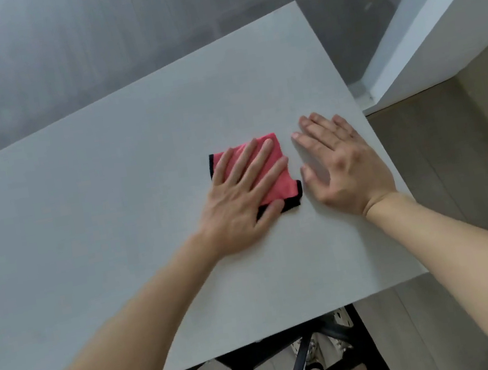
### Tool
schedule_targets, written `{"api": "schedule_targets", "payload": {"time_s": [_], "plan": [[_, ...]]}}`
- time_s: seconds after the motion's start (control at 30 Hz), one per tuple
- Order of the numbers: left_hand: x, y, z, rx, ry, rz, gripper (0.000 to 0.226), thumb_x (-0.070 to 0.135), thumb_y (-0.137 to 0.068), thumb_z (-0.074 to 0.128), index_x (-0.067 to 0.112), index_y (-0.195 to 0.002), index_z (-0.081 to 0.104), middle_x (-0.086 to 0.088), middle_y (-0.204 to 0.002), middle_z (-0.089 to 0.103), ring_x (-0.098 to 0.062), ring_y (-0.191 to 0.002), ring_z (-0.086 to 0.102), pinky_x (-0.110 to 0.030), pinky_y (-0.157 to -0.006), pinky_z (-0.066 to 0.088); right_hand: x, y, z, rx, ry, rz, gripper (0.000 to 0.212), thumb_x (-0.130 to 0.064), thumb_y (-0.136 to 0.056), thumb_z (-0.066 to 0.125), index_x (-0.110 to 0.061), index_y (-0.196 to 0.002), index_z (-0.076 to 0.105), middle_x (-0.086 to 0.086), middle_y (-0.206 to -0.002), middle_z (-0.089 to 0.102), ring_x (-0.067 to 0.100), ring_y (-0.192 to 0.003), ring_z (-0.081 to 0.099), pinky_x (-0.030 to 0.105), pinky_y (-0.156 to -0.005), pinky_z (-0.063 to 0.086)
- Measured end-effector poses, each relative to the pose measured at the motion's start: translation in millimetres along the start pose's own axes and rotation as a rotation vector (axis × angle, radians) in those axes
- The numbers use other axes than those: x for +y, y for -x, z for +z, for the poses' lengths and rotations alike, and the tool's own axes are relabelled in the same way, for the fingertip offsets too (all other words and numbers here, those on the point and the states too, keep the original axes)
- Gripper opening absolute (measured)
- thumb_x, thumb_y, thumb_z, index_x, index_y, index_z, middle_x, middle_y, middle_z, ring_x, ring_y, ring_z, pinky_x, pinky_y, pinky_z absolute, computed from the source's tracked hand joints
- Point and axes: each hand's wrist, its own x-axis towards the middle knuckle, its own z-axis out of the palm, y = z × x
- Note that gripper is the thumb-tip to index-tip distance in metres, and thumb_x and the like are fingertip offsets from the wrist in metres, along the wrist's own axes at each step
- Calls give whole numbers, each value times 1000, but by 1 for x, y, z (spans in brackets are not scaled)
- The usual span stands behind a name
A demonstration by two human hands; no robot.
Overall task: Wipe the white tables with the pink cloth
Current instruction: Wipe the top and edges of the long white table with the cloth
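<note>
Folded pink cloth [279, 187] on white table [103, 191]

My left hand [238, 198] lies flat on the pink cloth [281, 187], fingers straight and spread, thumb at the cloth's near edge. My right hand [344, 162] rests palm-down just right of the cloth, fingers straight. Both forearms are bare, stretched forward.

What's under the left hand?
A pink cloth with black edging, flat on the white table. The left hand covers its middle with straight fingers, so that part cannot be seen.
</note>
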Motion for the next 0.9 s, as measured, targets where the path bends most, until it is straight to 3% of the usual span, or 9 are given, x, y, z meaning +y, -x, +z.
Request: {"api": "schedule_targets", "payload": {"time_s": [0.07,0.23,0.33,0.4,0.57,0.63,0.7,0.8,0.9], "plan": [[-41,-16,-4,-13,-25,118,68,53,-110,43,31,-172,25,-2,-181,10,-23,-168,3,-57,-134,10,-1,1,-1,11,-14,7,61,-32,-101,53,-13,-159,53,7,-172,41,22,-163,30,50,-134,22],[-55,-99,-9,51,45,-536,72,61,-108,26,33,-173,13,2,-182,-3,-18,-167,-8,-55,-134,0,2,0,-1,21,-21,13,61,-30,-101,54,-13,-159,53,6,-172,40,20,-163,30,51,-134,23],[-12,-53,3,33,2,-80,72,58,-110,36,25,-173,23,-6,-181,8,-26,-168,2,-59,-133,9,1,1,-1,22,-29,3,63,-28,-98,55,-11,-159,53,8,-172,41,22,-163,31,53,-132,25],[-54,-54,-2,-4,-24,165,70,58,-109,40,28,-171,28,-4,-181,13,-25,-168,7,-57,-133,11,0,0,-2,22,-32,0,62,-28,-98,54,-11,-159,54,8,-172,41,23,-163,32,53,-132,26],[-98,-132,-15,35,65,-558,74,64,-107,22,33,-173,9,4,-182,-5,-17,-167,-8,-53,-134,0,0,0,0,34,-29,4,59,-27,-101,50,-12,-157,56,8,-171,42,23,-163,32,52,-133,25],[-45,-103,-9,70,45,-468,75,61,-109,26,27,-174,11,-2,-182,-3,-22,-168,-7,-56,-133,3,0,-1,-1,30,-33,2,60,-26,-99,52,-12,-158,55,8,-171,42,23,-163,32,53,-132,25],[-9,-42,-1,28,28,-150,74,57,-111,36,22,-173,17,-7,-182,2,-27,-168,-2,-60,-132,9,-1,-1,-2,22,-31,1,60,-25,-99,53,-12,-158,55,8,-171,42,23,-162,33,54,-132,26],[-47,-24,-5,-58,4,180,72,58,-110,41,25,-172,26,-6,-181,10,-28,-168,5,-60,-133,12,-3,-1,-4,20,-25,12,58,-25,-100,52,-12,-156,57,9,-170,44,24,-162,34,53,-132,25],[-106,-95,-17,-7,-1,-250,73,64,-107,27,32,-172,21,1,-182,5,-21,-168,2,-54,-134,5,-3,-2,-5,10,-37,13,58,-26,-101,52,-13,-157,56,8,-170,43,22,-162,33,51,-133,24]]}}
